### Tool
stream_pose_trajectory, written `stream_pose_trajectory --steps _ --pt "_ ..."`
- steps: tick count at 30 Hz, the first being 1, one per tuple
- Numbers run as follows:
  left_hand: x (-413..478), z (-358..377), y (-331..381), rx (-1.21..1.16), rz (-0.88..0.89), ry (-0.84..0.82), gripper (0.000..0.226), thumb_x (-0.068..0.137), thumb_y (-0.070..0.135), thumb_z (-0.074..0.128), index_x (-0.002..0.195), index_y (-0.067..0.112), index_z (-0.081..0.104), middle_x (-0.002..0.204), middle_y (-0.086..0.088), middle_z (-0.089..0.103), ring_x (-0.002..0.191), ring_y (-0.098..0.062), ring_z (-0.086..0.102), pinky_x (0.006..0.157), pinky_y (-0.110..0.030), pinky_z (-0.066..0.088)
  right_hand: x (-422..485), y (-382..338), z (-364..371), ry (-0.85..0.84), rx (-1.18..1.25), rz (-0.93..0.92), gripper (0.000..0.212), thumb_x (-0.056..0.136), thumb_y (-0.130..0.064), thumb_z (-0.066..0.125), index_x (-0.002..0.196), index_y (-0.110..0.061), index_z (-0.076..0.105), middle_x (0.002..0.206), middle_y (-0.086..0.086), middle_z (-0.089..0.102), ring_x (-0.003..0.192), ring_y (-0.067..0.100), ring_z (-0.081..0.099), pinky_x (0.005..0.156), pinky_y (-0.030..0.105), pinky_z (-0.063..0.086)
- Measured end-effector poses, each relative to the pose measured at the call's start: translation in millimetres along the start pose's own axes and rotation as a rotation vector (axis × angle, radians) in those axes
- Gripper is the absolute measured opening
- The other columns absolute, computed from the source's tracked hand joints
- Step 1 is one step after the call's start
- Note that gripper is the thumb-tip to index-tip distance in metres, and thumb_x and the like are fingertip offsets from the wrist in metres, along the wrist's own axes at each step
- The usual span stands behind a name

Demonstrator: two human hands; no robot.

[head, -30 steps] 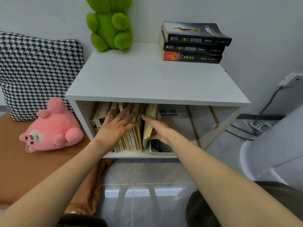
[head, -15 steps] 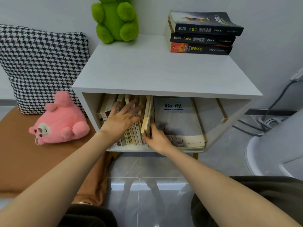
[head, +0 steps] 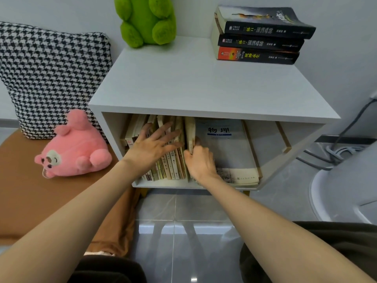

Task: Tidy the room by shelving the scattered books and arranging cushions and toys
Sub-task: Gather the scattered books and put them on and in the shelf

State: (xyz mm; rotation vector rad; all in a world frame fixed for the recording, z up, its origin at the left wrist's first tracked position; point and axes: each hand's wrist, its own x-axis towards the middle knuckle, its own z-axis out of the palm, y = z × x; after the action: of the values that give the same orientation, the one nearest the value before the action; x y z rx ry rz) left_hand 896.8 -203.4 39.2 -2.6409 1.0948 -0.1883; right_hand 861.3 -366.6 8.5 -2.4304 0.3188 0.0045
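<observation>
While the left hand point(head: 152, 148) presses flat, fingers spread, on a row of upright books point(head: 171, 168) inside the white shelf point(head: 204, 88), the right hand point(head: 201, 162) curls round one cream book point(head: 189, 131). It stands upright, pale edge outward, beside one leaning textbook point(head: 226, 148). On top are three stacked books point(head: 259, 43), spines forward, and one green plush point(head: 146, 21). At left are one pink plush point(head: 75, 150) and one houndstooth cushion point(head: 51, 78).

left grip point(head: 151, 146) flat on upright books point(head: 169, 166) | right grip point(head: 201, 160) pinching tan book point(head: 189, 130) | inside white shelf point(head: 204, 88)

The top edge cuts the green toy point(head: 145, 21) at eleven o'clock. The left hand point(head: 152, 148) covers several book spines point(head: 173, 167).
</observation>
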Motion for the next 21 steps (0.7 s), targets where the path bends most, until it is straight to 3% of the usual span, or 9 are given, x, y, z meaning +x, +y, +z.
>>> stream_pose_trajectory --steps 8,12,17,21 --pt "1 0 -2 -0.005 -0.007 -0.019 0.084 0.088 0.007 0.056 0.149 0.041 0.008 0.16 0.005 -0.005 0.145 -0.025 -0.018 0.107 -0.05 -0.013 14 0 10 -0.169 -0.03 0.077 0.03 0.099 -0.029 0.045 0.127 -0.017 0.044 0.117 0.01 0.06 0.103 0.026 0.062 0.079 0.034 0.054" --pt "3 0 -1 -0.007 -0.011 -0.024 0.088 0.088 0.006 0.057 0.149 0.042 0.004 0.16 0.005 -0.006 0.14 -0.022 -0.026 0.105 -0.05 -0.015 24 3 2 -0.268 0.079 0.137 0.032 0.1 -0.026 0.044 0.131 -0.017 0.041 0.116 0.002 0.055 0.093 0.018 0.055 0.065 0.024 0.044" --pt "2 -3 1 -0.017 -0.002 -0.016 0.093 0.087 0.002 0.054 0.149 0.042 -0.003 0.16 0.005 -0.007 0.137 -0.02 -0.028 0.11 -0.053 -0.01 42 3 1 -0.279 0.147 0.192 0.025 0.098 -0.022 0.048 0.122 -0.016 0.048 0.11 0.003 0.057 0.1 0.021 0.059 0.087 0.036 0.052" --pt "-2 -3 -1 -0.008 0.026 0.005 0.094 0.086 -0.001 0.053 0.15 0.038 -0.003 0.16 0.006 -0.006 0.141 -0.022 -0.024 0.111 -0.052 -0.009 52 1 9 -0.297 0.193 0.206 0.022 0.097 -0.02 0.05 0.119 -0.015 0.05 0.114 0.008 0.06 0.102 0.024 0.062 0.088 0.042 0.054"
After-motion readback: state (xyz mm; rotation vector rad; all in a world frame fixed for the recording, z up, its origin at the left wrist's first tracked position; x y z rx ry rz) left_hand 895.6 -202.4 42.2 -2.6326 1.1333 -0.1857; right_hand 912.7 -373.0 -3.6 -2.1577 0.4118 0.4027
